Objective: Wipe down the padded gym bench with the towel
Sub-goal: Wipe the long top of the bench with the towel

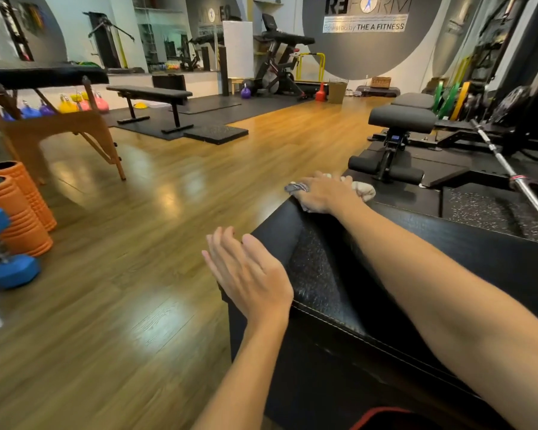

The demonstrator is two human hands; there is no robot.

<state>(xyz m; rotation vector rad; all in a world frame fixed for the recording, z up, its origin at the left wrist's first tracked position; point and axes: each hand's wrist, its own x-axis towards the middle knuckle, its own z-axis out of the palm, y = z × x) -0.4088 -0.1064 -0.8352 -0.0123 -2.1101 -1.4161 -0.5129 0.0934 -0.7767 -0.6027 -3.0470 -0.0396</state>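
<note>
The padded bench (320,274) is black with a stitched seam and runs from the lower right toward the middle of the view. At its far end my right hand (323,192) presses a crumpled white and grey towel (362,189) onto the padding, fingers spread over the cloth. My left hand (246,271) rests flat against the bench's near left edge, fingers straight and close together, holding nothing. My right forearm stretches across the bench top and hides part of it.
Wooden floor spreads to the left. Orange foam rollers (19,209) and a blue dumbbell (3,252) lie at the far left. A massage table (44,76) stands behind them. A barbell (510,178) and an adjustable bench (401,119) sit on black mats to the right.
</note>
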